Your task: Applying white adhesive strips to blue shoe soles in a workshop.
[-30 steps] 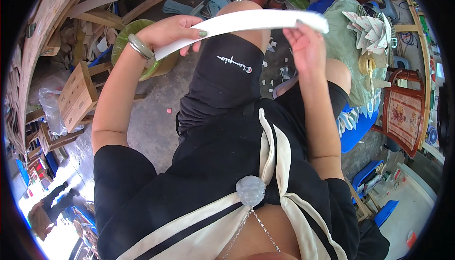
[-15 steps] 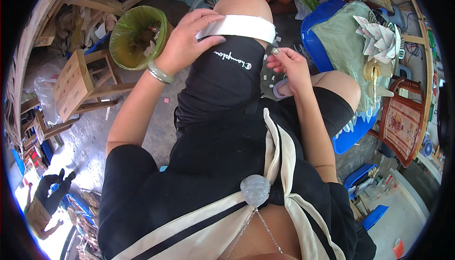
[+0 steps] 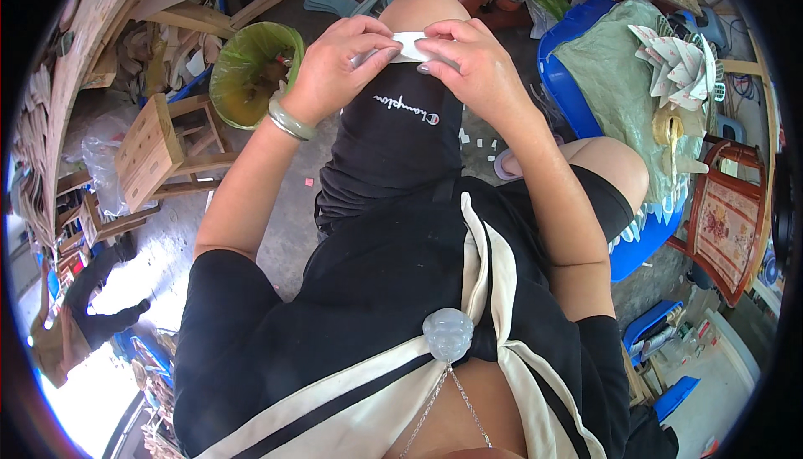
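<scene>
A white flat strip [image 3: 409,46] lies across my raised thigh near the knee. My left hand [image 3: 341,64] is closed on its left end, thumb below and fingers above. My right hand [image 3: 475,67] pinches the strip's other side, its thumb close to the left one. Only the short middle stretch of the strip shows; my fingers hide the ends. Whether anything small is under my right fingertips, I cannot tell.
A bin with a green liner [image 3: 251,74] stands at the left beside a wooden stool [image 3: 150,153]. On the right, a blue tub [image 3: 562,95] bears a grey-green sheet and stacked white pieces [image 3: 677,70]. Small white scraps [image 3: 480,143] lie on the floor.
My right hand has moved up and left from beside the thigh onto the strip. Both hands now hold it, and less of it shows. A person at the far left has moved.
</scene>
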